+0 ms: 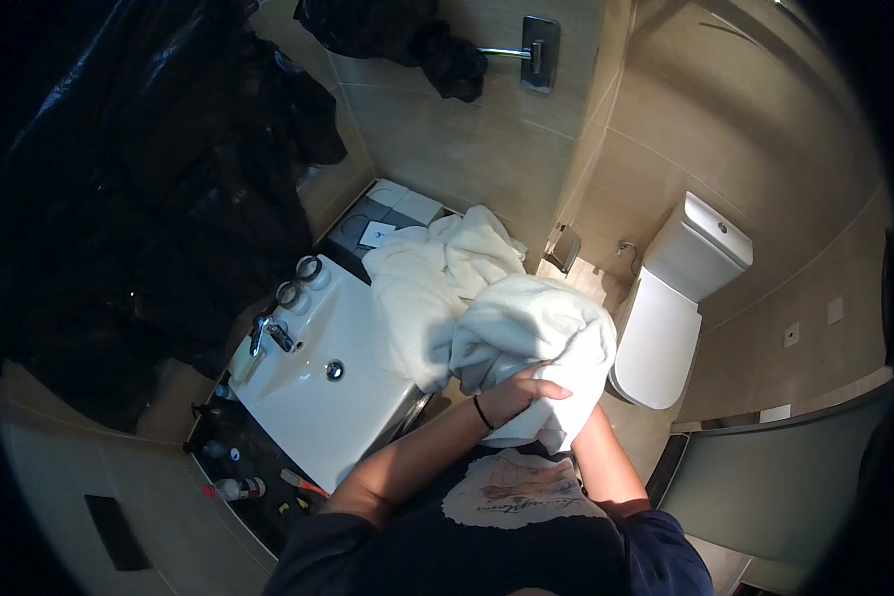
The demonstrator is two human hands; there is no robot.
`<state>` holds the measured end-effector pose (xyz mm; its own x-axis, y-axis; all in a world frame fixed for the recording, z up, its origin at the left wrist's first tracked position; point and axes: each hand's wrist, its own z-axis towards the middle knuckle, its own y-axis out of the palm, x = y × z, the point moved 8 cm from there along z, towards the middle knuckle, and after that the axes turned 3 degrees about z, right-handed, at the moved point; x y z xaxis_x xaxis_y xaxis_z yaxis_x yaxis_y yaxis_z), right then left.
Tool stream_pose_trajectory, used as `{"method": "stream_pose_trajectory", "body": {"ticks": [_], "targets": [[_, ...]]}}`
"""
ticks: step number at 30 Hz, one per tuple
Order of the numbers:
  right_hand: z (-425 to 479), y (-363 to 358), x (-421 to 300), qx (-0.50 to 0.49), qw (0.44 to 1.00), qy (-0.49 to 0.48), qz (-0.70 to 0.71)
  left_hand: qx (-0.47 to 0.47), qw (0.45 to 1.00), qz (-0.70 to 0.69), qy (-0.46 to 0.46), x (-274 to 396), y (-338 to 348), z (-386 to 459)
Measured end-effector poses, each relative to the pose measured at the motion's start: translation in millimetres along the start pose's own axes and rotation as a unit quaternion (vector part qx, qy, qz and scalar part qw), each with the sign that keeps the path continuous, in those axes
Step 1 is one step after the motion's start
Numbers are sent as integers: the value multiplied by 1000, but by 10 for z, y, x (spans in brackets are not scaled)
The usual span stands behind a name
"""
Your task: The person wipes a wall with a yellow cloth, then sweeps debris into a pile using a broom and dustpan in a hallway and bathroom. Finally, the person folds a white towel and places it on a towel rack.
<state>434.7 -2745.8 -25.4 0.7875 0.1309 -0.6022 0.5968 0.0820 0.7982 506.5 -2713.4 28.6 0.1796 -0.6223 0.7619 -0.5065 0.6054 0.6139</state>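
A bunched white towel is gathered in front of my body. My left hand, with a dark band at its wrist, lies on the towel's near side, its thumb and fingers closed over the cloth. The other forearm reaches up at the right, and its hand is hidden behind or under the towel. More white towels lie heaped over the right side of the washbasin and the dark counter, close against the held one.
A chrome faucet and two glasses stand at the basin's back. A bottle lies on the dark counter at lower left. Right of the towel is a white toilet. Black plastic sheeting hangs at upper left.
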Motion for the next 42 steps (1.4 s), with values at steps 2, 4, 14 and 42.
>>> {"method": "stream_pose_trajectory", "body": {"ticks": [2, 4, 14, 42], "targets": [[-202, -51, -216, 19, 998, -40, 41, -56, 998, -1, 29, 36, 193, 95], [-370, -86, -433, 35, 992, -82, 84, 7, 996, 78, 41, 100, 87, 136], [-893, -487, -1222, 135, 979, -148, 16, 117, 991, -50, -34, 558, -126, 522], [-961, -240, -1341, 59, 978, -161, -121, -42, 993, -109, 10, 663, 725, 1002]]}}
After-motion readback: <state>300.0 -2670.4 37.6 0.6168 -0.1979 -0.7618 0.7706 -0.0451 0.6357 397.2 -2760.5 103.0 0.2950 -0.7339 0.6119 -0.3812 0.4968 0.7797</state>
